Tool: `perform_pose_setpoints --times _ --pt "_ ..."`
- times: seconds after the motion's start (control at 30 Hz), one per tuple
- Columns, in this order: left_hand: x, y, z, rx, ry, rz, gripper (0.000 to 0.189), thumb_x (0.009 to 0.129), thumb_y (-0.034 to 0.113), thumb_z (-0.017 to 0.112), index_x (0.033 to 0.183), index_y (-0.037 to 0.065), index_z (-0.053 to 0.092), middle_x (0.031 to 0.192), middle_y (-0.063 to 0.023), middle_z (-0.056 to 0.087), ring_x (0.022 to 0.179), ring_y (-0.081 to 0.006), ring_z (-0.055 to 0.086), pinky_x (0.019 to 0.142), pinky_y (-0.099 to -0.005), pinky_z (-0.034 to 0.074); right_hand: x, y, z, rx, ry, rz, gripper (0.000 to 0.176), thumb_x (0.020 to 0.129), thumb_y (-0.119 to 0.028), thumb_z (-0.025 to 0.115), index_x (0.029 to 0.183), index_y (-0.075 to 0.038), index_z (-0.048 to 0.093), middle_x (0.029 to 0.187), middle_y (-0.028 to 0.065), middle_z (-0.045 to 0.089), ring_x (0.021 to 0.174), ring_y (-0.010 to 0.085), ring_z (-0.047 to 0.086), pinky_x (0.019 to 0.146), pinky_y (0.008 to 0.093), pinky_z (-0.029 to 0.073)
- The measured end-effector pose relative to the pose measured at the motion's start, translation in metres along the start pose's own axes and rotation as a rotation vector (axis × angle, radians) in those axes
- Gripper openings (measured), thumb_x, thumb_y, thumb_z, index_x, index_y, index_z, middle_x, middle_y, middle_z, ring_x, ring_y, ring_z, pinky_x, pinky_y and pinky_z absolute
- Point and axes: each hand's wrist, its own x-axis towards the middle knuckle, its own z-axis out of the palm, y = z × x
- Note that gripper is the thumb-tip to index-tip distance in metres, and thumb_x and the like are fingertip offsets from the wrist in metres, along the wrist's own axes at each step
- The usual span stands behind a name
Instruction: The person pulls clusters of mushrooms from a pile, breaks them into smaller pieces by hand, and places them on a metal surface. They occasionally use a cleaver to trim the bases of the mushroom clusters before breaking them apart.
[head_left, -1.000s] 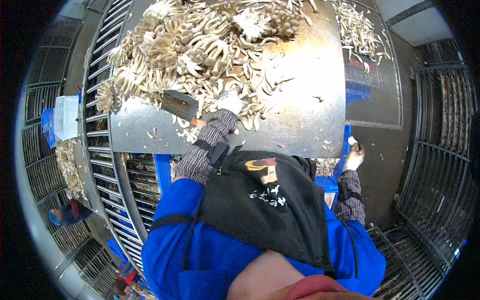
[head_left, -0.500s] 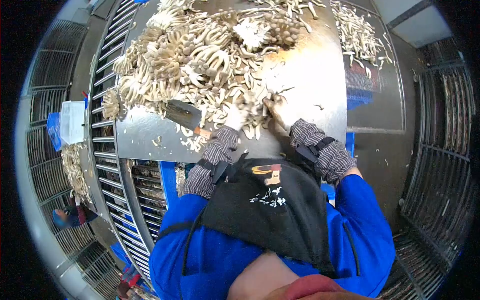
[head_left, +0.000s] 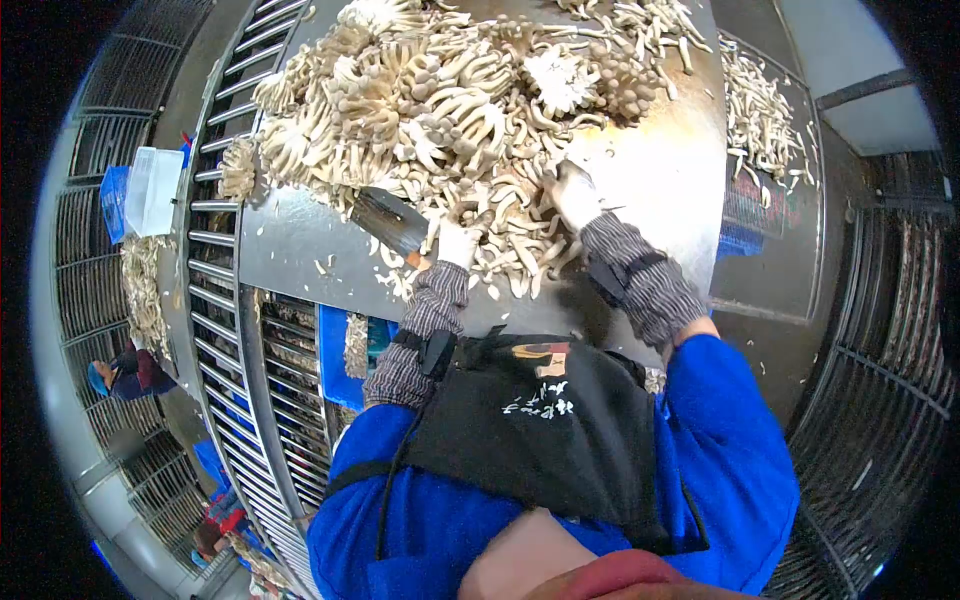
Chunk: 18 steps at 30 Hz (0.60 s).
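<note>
A big heap of mushrooms [head_left: 420, 85], pale-stemmed with brown caps, some in clumps and some loose, covers much of the metal table [head_left: 290, 240]. My left hand [head_left: 457, 242], in a white glove, is at the near edge of the heap with its fingers closed around mushrooms. Beside it lies a cleaver [head_left: 390, 218], with a dark broad blade and a wooden handle. My right hand [head_left: 576, 198], gloved with dirty fingertips, reaches in at the heap's right edge. Its fingers are curled among loose mushrooms, and what they grip is hidden.
A roller conveyor [head_left: 212, 235] runs along the table's left side. More loose mushrooms [head_left: 760, 115] lie on a surface to the right. Below the table edge stands a blue crate [head_left: 340, 375]. Another person [head_left: 130, 372] is at the far left, near a clear plastic bin [head_left: 154, 190].
My hands have moved apart: the right went forward, the left shifted slightly left. The mushrooms between them now lie loose and spread out. The whole view has shifted a little.
</note>
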Motion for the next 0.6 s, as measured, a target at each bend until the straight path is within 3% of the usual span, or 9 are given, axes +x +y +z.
perform_pose_setpoints --times 0.03,0.07,0.1,0.2,0.3,0.33,0.4,0.43,0.6 --pt "-0.003 0.006 0.0 0.052 -0.068 -0.081 0.037 0.083 0.014 0.07 0.112 -0.005 0.057 0.095 -0.0134 0.066 0.083 -0.0175 0.062 0.074 -0.0281 0.051 -0.007 0.007 0.004 0.17 -0.012 0.015 0.039 0.088 -0.034 0.06 0.097 0.003 0.06 0.087 0.022 0.065 0.083 0.0334 0.062 0.076 0.0421 0.048" --pt "0.022 -0.058 0.011 -0.048 -0.068 0.131 0.035 0.079 0.008 0.067 0.111 -0.005 0.058 0.096 -0.0165 0.067 0.087 -0.0229 0.064 0.078 -0.0318 0.052 -0.027 0.002 0.012 0.245 -0.011 -0.09 0.039 0.089 -0.035 0.06 0.098 0.003 0.06 0.088 0.0185 0.066 0.081 0.0307 0.062 0.075 0.0413 0.048" --pt "0.006 -0.024 0.023 0.412 -0.041 0.328 0.04 0.072 0.006 0.067 0.11 -0.004 0.058 0.097 -0.019 0.067 0.088 -0.027 0.065 0.078 -0.0347 0.052 -0.042 -0.003 0.019 0.323 -0.004 -0.192 0.04 0.091 -0.036 0.06 0.099 0.003 0.06 0.088 0.015 0.066 0.078 0.0281 0.062 0.075 0.0405 0.049" --pt "-0.005 0.005 0.05 0.411 -0.233 0.189 0.049 0.066 0.008 0.07 0.112 -0.002 0.058 0.099 -0.0212 0.066 0.089 -0.0276 0.066 0.078 -0.0352 0.052 -0.072 -0.008 0.0 0.752 -0.378 0.12 0.043 0.093 -0.032 0.059 0.12 0.001 0.054 0.093 0.0122 0.066 0.082 0.0191 0.063 0.076 0.0296 0.05" --pt "-0.006 0.005 0.065 0.723 -0.53 0.357 0.053 0.074 0.013 0.069 0.123 0.0 0.055 0.098 -0.0195 0.066 0.087 -0.0292 0.066 0.078 -0.0388 0.051 -0.103 0.007 -0.009 0.643 -0.236 0.107 0.041 0.094 -0.025 0.058 0.125 0.0 0.051 0.096 0.0117 0.064 0.083 0.0199 0.062 0.079 0.0296 0.05" --pt "-0.015 0.025 0.066 0.641 -0.625 0.162 0.054 0.076 0.018 0.069 0.125 0.0 0.054 0.098 -0.0196 0.066 0.087 -0.0293 0.066 0.077 -0.039 0.051 -0.108 0.023 -0.001 0.658 -0.214 0.133 0.042 0.094 -0.025 0.059 0.127 0.0 0.05 0.099 0.0122 0.063 0.083 0.0214 0.062 0.08 0.0314 0.05" --pt "-0.009 0.006 0.072 0.68 -0.613 0.552 0.048 0.083 0.019 0.065 0.127 0.003 0.054 0.094 -0.0193 0.066 0.087 -0.0294 0.066 0.077 -0.0386 0.053 -0.119 0.045 0.003 0.721 0.021 0.101 0.035 0.094 -0.027 0.058 0.117 0.0 0.055 0.091 0.0114 0.063 0.074 0.0195 0.06 0.069 0.0314 0.049" --pt "-0.016 0.036 0.07 0.596 -0.703 0.258 0.049 0.085 0.03 0.065 0.126 0.004 0.056 0.099 -0.0191 0.067 0.088 -0.0285 0.067 0.078 -0.0389 0.052 -0.125 0.043 -0.007 0.761 0.234 0.041 0.032 0.094 -0.029 0.056 0.104 0.0 0.06 0.079 0.01 0.064 0.066 0.0162 0.059 0.057 0.0297 0.048" --pt "0.016 0.008 0.04 0.782 -0.275 0.255 0.039 0.082 0.034 0.064 0.111 0.008 0.067 0.101 -0.0181 0.067 0.093 -0.0307 0.065 0.084 -0.0374 0.051 -0.199 0.151 -0.051 0.773 0.564 0.347 0.02 0.096 -0.022 0.05 0.091 -0.004 0.058 0.075 0.004 0.06 0.068 0.0137 0.055 0.061 0.0293 0.045"
